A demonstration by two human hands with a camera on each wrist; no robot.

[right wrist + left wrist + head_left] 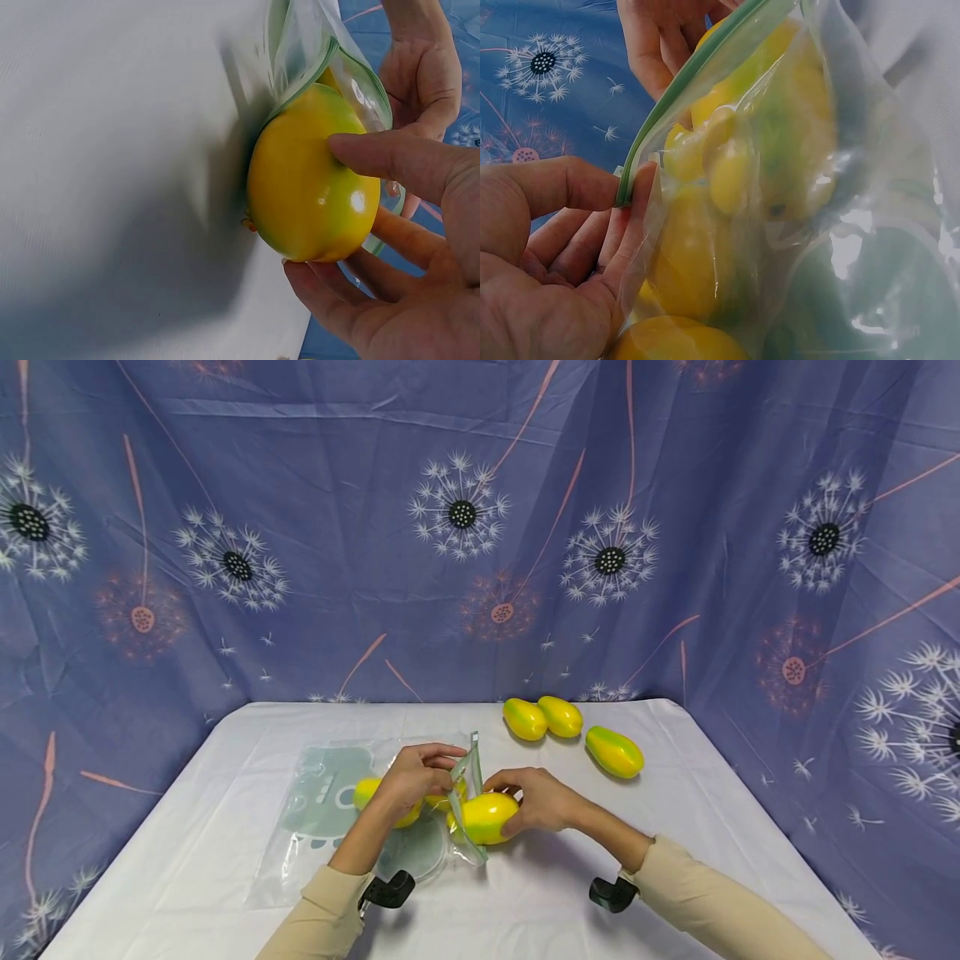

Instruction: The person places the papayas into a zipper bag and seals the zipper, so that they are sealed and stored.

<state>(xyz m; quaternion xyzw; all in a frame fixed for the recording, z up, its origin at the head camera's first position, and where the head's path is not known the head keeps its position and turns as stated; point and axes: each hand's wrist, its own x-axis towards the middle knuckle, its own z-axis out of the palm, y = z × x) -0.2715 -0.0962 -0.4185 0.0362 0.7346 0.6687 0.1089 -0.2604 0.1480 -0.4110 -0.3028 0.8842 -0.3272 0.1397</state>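
Right fingers (411, 236) grip a yellow fruit (296, 184) while left fingers (634, 232) pinch the clear bag's rim (676, 91).

Right hand (431, 300) gripping yellow-green fruit (311, 180), clear bag (363, 88) at its far end, left hand (426, 79) beyond

No legible text, brand or number in any view. Bag (332, 814), 8 o'clock in head view: green print (337, 765) with short pale strokes (326, 788), not readable as characters. Left wrist view, print at 4 o'clock: glare, nothing decipherable. White tab (474, 737): too small.
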